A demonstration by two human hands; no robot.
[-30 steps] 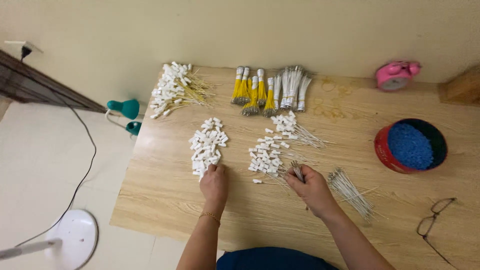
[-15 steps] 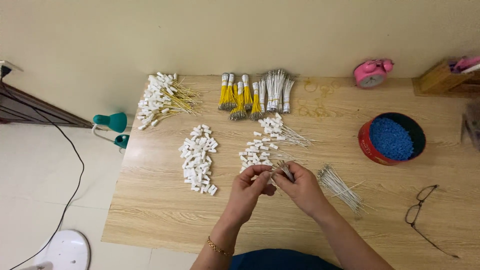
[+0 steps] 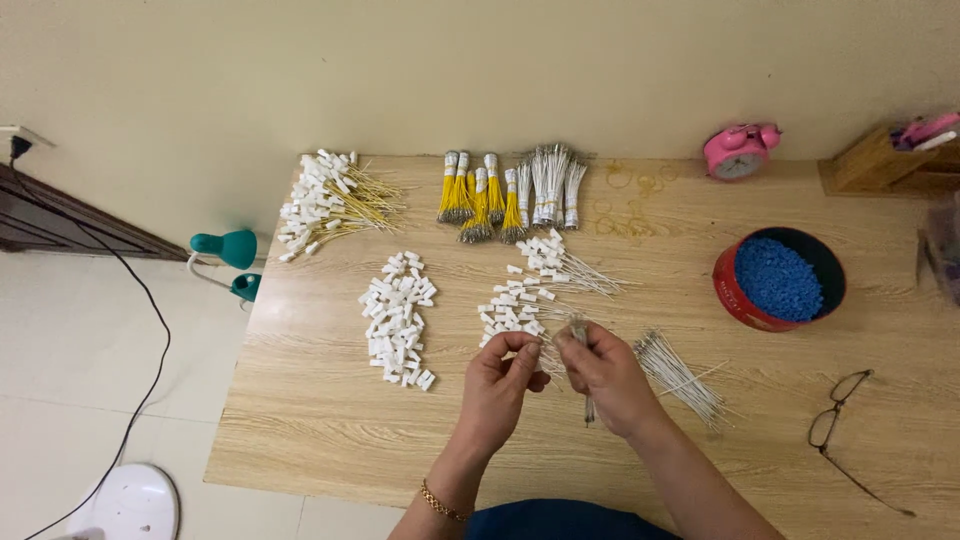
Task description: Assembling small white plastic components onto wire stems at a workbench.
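Bright, even, sharp; soft shadows.

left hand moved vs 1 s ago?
Yes. The left hand has lifted off the table beside the pile of white pieces and gone right, meeting the right hand near the thin wires.

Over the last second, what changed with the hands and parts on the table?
Both hands lifted off the light wooden table and came together above it. The left hand left the loose heap of small white plastic caps and now pinches at the fingertips; the right hand now grips a thin bunch of silvery wire pins. The piles, the red tin of blue beads and the eyeglasses stayed put.
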